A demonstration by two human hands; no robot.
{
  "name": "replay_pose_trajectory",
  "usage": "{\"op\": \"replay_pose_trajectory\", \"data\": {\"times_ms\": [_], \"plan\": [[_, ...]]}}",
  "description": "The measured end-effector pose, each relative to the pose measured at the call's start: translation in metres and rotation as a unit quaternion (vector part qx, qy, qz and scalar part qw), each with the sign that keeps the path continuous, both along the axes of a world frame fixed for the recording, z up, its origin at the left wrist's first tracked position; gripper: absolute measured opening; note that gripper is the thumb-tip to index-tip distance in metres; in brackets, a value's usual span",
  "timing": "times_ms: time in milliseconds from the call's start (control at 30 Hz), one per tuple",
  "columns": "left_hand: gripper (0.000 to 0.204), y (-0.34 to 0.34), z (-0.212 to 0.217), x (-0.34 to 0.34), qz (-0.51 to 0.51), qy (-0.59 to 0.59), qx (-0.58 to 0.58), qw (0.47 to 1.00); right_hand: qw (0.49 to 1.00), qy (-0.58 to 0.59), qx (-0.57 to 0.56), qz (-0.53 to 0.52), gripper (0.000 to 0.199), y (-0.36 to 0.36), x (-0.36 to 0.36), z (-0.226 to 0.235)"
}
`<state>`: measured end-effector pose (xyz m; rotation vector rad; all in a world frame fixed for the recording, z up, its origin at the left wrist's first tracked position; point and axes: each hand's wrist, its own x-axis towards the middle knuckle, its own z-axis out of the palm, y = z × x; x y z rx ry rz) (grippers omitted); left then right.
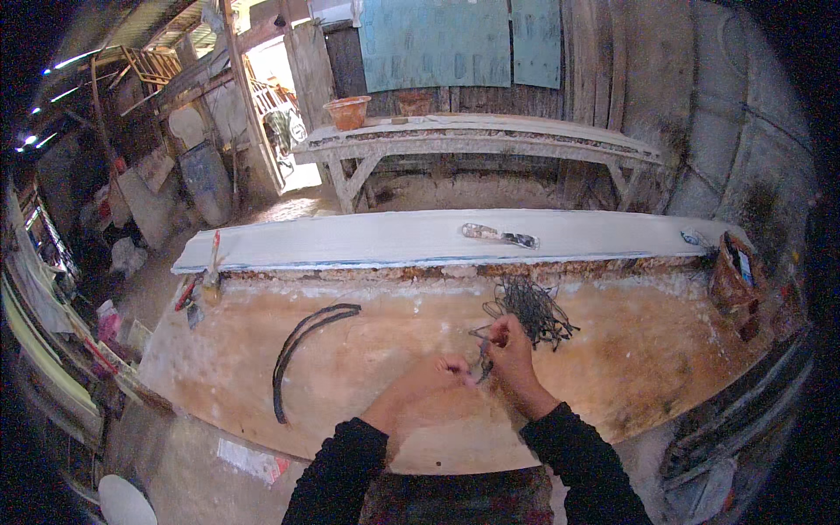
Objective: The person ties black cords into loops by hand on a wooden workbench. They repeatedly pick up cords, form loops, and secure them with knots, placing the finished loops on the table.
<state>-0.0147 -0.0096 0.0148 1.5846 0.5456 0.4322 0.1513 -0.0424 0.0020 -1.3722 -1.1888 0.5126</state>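
Observation:
Both my hands work over the middle of a wooden board. My right hand point(512, 350) pinches a thin dark strand point(484, 363), which looks like cord or wire. My left hand point(442, 372) is closed at the lower end of the same strand, fingertips close to the right hand's. Just beyond the right hand lies a tangled heap of dark looped strands point(535, 313). On the left part of the board rests a curved bundle of long dark strands point(293, 354), apart from both hands.
Behind the wooden board point(219, 367) runs a raised white plank point(376, 241) with a putty knife point(500, 235) on it. A paintbrush point(212, 276) leans at its left end; a brown container point(735, 273) stands at right. Farther back, a long bench point(490, 140) carries an orange pot point(347, 114).

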Motion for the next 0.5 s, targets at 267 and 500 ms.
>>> {"op": "replay_pose_trajectory", "data": {"times_ms": [267, 500], "plan": [[0.019, 0.004, -0.007, -0.003, -0.03, 0.025, 0.068, 0.997, 0.992, -0.083, 0.064, -0.065, 0.014, 0.009, 0.016, -0.011], [0.011, 0.048, -0.017, -0.025, 0.334, 0.001, 0.112, 0.936, 0.996, -0.028, 0.078, -0.035, 0.007, -0.002, 0.0, 0.011]]}}
